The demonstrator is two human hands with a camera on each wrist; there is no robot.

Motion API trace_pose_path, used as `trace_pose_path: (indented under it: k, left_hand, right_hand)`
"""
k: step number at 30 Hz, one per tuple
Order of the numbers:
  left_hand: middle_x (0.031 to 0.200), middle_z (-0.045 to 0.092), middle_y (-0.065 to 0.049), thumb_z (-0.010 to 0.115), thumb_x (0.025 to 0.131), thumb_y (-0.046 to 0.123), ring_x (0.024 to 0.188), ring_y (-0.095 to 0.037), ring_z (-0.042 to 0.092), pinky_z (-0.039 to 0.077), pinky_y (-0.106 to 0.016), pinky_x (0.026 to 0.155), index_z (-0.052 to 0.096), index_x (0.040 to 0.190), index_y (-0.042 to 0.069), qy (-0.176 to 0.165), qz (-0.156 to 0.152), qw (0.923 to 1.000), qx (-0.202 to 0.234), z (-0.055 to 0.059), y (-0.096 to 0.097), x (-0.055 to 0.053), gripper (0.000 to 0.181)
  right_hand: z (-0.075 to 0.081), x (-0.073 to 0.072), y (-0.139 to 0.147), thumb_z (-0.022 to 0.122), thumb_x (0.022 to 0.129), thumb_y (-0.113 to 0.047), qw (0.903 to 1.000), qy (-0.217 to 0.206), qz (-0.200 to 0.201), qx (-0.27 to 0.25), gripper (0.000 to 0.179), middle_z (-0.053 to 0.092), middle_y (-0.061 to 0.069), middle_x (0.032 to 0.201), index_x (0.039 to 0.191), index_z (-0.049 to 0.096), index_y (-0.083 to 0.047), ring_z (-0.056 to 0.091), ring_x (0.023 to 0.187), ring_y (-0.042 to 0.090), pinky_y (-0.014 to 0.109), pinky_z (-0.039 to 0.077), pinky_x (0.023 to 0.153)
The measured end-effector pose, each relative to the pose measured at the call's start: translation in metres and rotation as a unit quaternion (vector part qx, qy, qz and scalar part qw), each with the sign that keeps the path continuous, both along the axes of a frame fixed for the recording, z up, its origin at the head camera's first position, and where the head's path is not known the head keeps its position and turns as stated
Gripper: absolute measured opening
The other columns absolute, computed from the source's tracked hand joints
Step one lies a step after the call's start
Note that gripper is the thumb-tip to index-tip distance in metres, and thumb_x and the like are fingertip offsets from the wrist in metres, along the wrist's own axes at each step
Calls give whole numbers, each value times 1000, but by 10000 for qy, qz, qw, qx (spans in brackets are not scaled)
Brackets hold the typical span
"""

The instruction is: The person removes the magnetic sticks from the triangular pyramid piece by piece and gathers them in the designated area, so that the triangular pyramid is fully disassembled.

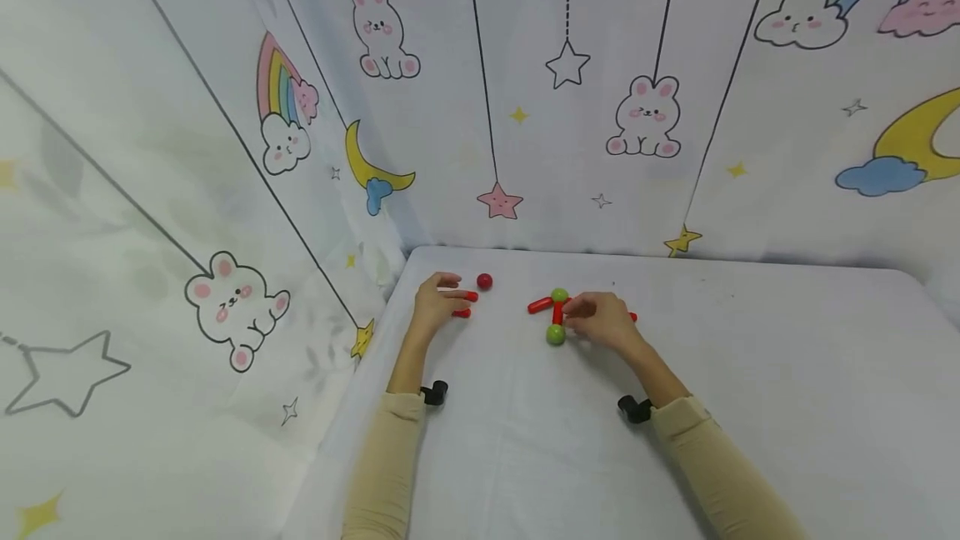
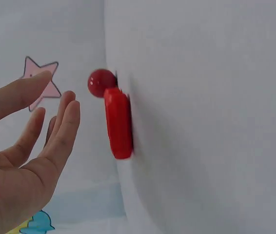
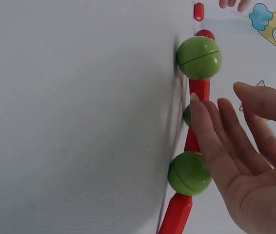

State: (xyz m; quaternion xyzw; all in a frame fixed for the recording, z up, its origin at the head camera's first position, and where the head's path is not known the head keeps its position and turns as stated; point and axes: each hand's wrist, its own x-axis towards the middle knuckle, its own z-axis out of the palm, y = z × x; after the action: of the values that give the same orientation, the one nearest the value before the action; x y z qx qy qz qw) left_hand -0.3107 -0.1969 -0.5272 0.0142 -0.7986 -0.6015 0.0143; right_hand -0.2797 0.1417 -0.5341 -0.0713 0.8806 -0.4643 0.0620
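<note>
My left hand (image 1: 437, 305) hovers over two red rods (image 1: 462, 313), its fingers loosely bent and nothing between them. Just past its fingertips lies a red ball (image 1: 484, 282). In the left wrist view, the thumb stands apart from the fingers, beside a red rod (image 2: 119, 124) and the red ball (image 2: 102, 83). My right hand (image 1: 602, 321) is at a cluster of green balls (image 1: 555, 334) and red rods (image 1: 539, 305), partly covering it. In the right wrist view its fingers overlap a red rod (image 3: 199, 89) between green balls (image 3: 199, 57); contact cannot be told.
A white cloth (image 1: 525, 440) covers the table. Behind it and along the left hangs a curtain (image 1: 450, 107) printed with rabbits, stars and rainbows. Each wrist carries a small black camera (image 1: 435, 393). Another red rod end (image 1: 633, 317) shows just beyond my right hand.
</note>
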Motion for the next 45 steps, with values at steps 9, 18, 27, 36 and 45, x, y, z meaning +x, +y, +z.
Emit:
trace_pose_path:
  k: [9, 18, 27, 36, 45]
  left_hand:
    - [136, 60, -26, 85, 84, -1, 112, -30, 72, 60, -35, 87, 61, 134, 1, -305, -928, 9951, -160, 8, 61, 20, 56]
    - [133, 58, -21, 89, 80, 5, 91, -20, 74, 63, -32, 72, 52, 140, 3, -906, -1368, 9861, -257, -7, 114, 29, 71]
    - [123, 62, -18, 93, 75, 19, 103, -23, 59, 55, -36, 86, 50, 140, 1, -338, -1211, 9802, -1528, -13, 140, 29, 80]
    - [118, 64, -14, 91, 74, 11, 103, -22, 59, 54, -36, 86, 51, 142, 4, -329, -1114, 9819, -1498, -14, 137, 25, 80]
    - [126, 61, -16, 82, 79, -2, 109, -27, 68, 60, -33, 80, 43, 149, 3, -374, -1578, 9822, -949, -12, 131, 23, 81]
  right_hand:
    - [-2, -14, 3, 71, 95, -1, 9955, 248, 700, -590, 32, 72, 15, 125, 127, 69, -1, 66, 117, 33, 50, 54, 101]
    - [-11, -22, -4, 56, 100, 9, 9833, 352, 1419, -1082, 34, 64, 17, 138, 131, 68, 0, 57, 131, 40, 58, 44, 110]
    - [-9, -19, -8, 59, 93, 12, 9858, 641, 1379, -711, 39, 71, 16, 129, 128, 70, 0, 64, 122, 36, 50, 50, 98]
    - [-9, -14, -11, 68, 89, 5, 9900, 1042, 948, 40, 33, 76, 12, 115, 118, 77, -7, 66, 98, 29, 39, 52, 80]
    - [-13, -15, -19, 72, 92, 4, 9832, 1297, 1274, 158, 28, 75, 6, 109, 115, 80, -11, 67, 111, 31, 56, 51, 98]
